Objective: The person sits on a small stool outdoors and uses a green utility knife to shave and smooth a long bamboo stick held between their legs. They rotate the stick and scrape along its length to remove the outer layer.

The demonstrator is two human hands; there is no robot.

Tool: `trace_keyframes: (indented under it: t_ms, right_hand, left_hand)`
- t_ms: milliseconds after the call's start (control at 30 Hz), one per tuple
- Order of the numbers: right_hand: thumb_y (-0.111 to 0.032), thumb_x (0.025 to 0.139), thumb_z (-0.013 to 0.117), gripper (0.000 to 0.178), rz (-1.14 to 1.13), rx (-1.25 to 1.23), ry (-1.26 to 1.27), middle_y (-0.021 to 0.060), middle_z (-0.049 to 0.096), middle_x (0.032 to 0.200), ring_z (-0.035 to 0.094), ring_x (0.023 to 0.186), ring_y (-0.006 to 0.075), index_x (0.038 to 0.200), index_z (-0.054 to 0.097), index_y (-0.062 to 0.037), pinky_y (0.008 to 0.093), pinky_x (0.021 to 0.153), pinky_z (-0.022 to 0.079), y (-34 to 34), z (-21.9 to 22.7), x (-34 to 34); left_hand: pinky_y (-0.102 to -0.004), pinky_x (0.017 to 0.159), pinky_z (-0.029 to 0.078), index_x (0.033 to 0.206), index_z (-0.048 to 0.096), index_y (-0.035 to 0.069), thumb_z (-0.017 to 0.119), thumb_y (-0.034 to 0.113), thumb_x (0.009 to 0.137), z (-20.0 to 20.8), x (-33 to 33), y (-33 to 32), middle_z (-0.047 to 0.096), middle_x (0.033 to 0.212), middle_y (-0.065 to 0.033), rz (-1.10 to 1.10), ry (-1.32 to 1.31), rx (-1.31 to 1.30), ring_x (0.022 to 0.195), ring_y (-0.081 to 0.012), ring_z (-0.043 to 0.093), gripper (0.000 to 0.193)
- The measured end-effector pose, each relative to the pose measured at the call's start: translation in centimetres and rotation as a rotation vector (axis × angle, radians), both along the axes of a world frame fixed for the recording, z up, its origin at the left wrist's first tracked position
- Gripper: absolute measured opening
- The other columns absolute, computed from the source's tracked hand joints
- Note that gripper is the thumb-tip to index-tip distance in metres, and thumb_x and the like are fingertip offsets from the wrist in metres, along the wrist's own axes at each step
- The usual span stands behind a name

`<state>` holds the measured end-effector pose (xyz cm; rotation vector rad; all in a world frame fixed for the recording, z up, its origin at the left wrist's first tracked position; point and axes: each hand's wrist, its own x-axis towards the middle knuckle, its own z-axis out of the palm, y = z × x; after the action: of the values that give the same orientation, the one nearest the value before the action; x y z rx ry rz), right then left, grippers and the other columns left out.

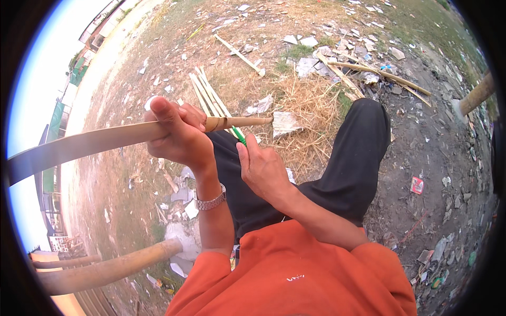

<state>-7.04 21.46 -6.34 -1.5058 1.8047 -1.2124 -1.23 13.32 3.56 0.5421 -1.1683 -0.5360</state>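
A long, split bamboo strip (95, 141) crosses in front of me from the left rim to above the straw. My left hand (182, 129) is closed around it, thumb laid along its upper side; a metal watch (211, 198) circles that wrist. Just below the strip's narrower right part, my right hand (266, 166) pinches a slim green pen-like object (239, 135) between thumb and fingers. Its upper end meets or passes behind the strip; I cannot tell which. My knees in black trousers (345, 158) are bent beneath my hands.
Several pale bamboo slats (203, 92) lie on the ground beyond the strip. Dry straw (311, 116) is heaped between my knees. More bamboo pieces (379, 73) lie at the far right. Thick poles stand at the lower left (110, 267) and right (477, 95). Litter is scattered around.
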Motion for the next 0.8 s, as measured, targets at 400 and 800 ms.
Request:
trace_keyframes:
  t_ms: [400,800]
  right_hand:
    - [-0.025,0.099,0.042,0.024,0.043,-0.007,-0.082,0.0232,0.053,0.053,0.057,0.054,0.0440,0.089,0.044,-0.0026,0.0517,0.049,0.044,-0.1,-0.1,-0.1]
    - [-0.026,0.098,0.042,0.026,-0.032,0.095,0.008,0.0275,0.053,0.055,0.056,0.056,0.0483,0.092,0.045,-0.0016,0.0540,0.053,0.046,-2.8,-6.9,-1.6]
  left_hand:
    - [-0.0239,0.034,0.025,0.064,0.038,0.008,0.055,0.039,0.094,-0.1,0.5,-0.9,0.032,0.043,0.0018,-0.047,0.028,0.007,0.032,-0.0059,0.029,0.046]
    - [-0.0239,0.033,0.024,0.064,0.037,0.009,0.054,0.039,0.095,0.3,1.2,-1.5,0.032,0.042,0.0024,-0.058,0.036,0.002,0.032,-0.0056,0.028,0.046]
